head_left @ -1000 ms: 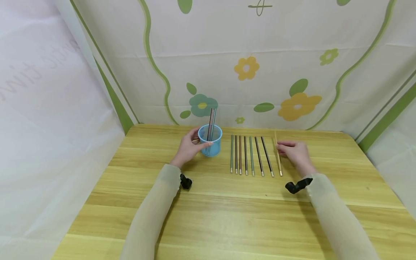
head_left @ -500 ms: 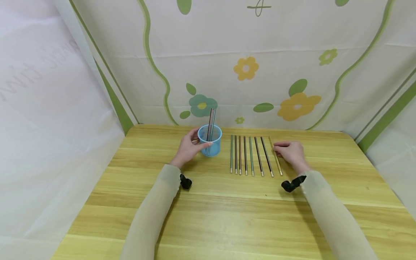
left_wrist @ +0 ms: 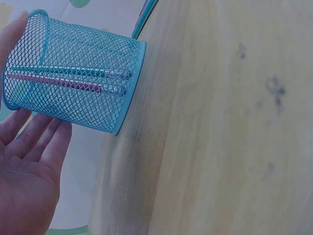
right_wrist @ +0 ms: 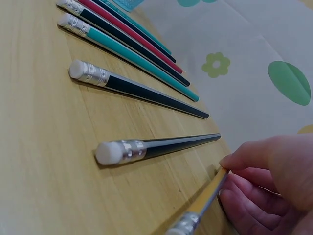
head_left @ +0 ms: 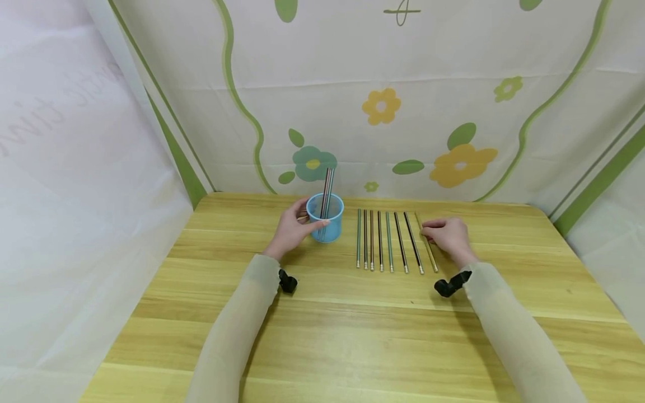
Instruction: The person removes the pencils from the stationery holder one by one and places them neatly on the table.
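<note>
In the head view my left hand [head_left: 289, 232] holds a blue mesh pencil cup [head_left: 330, 233], thumb on the near side and fingers behind. The cup stands upright on the table, and several pencils [head_left: 327, 187] lean in it. Through the mesh in the left wrist view, a green and a red pencil show. My right hand [head_left: 450, 237] pinches a yellow pencil [right_wrist: 206, 193] with thumb and fingertips. This pencil lies on or close against the table, its eraser end toward me, at the right end of a row of pencils [right_wrist: 151, 100].
The row holds green, black and red pencils with white erasers, set side by side with gaps. Wooden table [head_left: 332, 336] spreads in front of both arms. A white curtain [head_left: 312, 101] with flower prints hangs behind the table's back edge.
The right hand has moved left with the yellow pencil, bringing it closer to the last black one and tilting its far end left. The left hand and cup have stayed put.
</note>
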A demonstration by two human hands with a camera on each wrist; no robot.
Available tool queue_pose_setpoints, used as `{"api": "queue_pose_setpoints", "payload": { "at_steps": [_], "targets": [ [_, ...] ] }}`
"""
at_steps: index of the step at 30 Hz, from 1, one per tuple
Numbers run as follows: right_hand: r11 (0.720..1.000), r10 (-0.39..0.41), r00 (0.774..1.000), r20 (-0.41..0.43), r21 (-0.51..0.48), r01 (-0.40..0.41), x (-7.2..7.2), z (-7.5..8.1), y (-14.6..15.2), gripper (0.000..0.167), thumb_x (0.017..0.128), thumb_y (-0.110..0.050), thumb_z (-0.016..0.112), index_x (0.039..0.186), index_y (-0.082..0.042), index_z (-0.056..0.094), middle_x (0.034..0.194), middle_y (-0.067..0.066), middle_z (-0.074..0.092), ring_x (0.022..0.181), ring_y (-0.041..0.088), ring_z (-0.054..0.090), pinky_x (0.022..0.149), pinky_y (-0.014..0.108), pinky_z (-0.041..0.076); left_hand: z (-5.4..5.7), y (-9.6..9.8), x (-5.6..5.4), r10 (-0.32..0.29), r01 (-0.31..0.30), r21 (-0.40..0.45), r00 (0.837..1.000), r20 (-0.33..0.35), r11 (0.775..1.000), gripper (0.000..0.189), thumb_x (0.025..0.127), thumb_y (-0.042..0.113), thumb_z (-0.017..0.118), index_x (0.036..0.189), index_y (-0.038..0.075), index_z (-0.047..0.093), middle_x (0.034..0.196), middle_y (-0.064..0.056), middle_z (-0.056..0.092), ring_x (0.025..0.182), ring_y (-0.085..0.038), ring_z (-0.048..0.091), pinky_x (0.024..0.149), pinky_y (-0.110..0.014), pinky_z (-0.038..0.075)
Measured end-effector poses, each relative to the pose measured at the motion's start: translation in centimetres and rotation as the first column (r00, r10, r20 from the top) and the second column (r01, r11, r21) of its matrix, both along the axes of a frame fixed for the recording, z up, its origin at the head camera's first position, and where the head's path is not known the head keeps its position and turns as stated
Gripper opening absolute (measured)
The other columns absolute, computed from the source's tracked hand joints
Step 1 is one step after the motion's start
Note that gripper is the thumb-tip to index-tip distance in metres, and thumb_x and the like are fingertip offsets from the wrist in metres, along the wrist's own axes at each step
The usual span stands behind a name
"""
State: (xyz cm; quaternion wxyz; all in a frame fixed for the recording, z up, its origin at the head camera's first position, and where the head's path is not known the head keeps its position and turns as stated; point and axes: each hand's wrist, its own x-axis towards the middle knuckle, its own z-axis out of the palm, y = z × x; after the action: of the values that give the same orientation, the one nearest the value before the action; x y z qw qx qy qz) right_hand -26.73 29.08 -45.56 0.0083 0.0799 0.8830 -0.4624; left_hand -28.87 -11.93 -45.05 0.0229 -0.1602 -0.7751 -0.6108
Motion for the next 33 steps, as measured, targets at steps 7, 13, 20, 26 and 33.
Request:
{"api": "queue_pose_setpoints", "payload": {
  "at_steps": [7, 13, 20, 26, 33],
  "targets": [
    [1.0, 0.003, 1.0, 0.007, 0.002, -0.003, 0.18, 0.23, 0.0, 0.032, 0.095, -0.018, 0.073, 0.12, 0.002, 0.073, 0.106, 0.019, 0.074, 0.082, 0.019, 0.071, 0.069, 0.027, 0.059, -0.06, -0.06, 0.03, 0.01, -0.01, -0.003, 1.0, -0.006, 1.0, 0.076, 0.082, 0.03, 0.089, 0.144, 0.006, 0.052, 0.131, -0.013, 0.062, 0.119, -0.031, 0.059, 0.103, -0.043, 0.049],
    [1.0, 0.01, 1.0, 0.007, 0.012, -0.01, 0.11, 0.24, 0.05, 0.032, 0.095, -0.019, 0.073, 0.119, 0.002, 0.073, 0.106, 0.018, 0.074, 0.081, 0.018, 0.072, 0.068, 0.026, 0.058, -0.11, 0.02, -0.03, 0.019, -0.019, -0.014, 1.0, -0.011, 1.0, 0.076, 0.083, 0.032, 0.088, 0.145, 0.007, 0.052, 0.13, -0.012, 0.062, 0.117, -0.029, 0.06, 0.102, -0.039, 0.049],
    [1.0, 0.0, 1.0, -0.002, -0.004, 0.0, 0.02, 0.14, 0.04, 0.033, 0.095, -0.019, 0.074, 0.119, 0.003, 0.073, 0.108, 0.019, 0.073, 0.081, 0.016, 0.072, 0.069, 0.026, 0.059, -0.18, -0.02, -0.18, 0.023, -0.023, -0.016, 1.0, -0.017, 1.0, 0.076, 0.083, 0.032, 0.088, 0.144, 0.006, 0.052, 0.13, -0.012, 0.062, 0.118, -0.03, 0.06, 0.102, -0.038, 0.05],
    [0.999, -0.014, 1.0, -0.017, -0.029, 0.013, 0.11, -0.22, 0.12, 0.034, 0.094, -0.021, 0.075, 0.12, 0.002, 0.073, 0.108, 0.019, 0.073, 0.082, 0.016, 0.071, 0.069, 0.025, 0.058, -0.24, -0.08, -0.18, 0.016, -0.016, -0.012, 1.0, -0.022, 1.0, 0.077, 0.083, 0.033, 0.088, 0.145, 0.005, 0.052, 0.13, -0.012, 0.062, 0.118, -0.03, 0.06, 0.103, -0.041, 0.049],
    [0.997, -0.026, 1.0, -0.016, -0.068, 0.025, 0.2, -0.5, 0.2, 0.037, 0.095, -0.021, 0.075, 0.124, 0.001, 0.071, 0.112, 0.019, 0.071, 0.083, 0.015, 0.071, 0.07, 0.025, 0.059, -0.34, -0.09, -0.18, 0.018, -0.018, -0.013, 0.999, -0.026, 1.0, 0.078, 0.082, 0.035, 0.088, 0.145, 0.007, 0.052, 0.13, -0.011, 0.063, 0.117, -0.028, 0.06, 0.102, -0.04, 0.05]
  ]
}}
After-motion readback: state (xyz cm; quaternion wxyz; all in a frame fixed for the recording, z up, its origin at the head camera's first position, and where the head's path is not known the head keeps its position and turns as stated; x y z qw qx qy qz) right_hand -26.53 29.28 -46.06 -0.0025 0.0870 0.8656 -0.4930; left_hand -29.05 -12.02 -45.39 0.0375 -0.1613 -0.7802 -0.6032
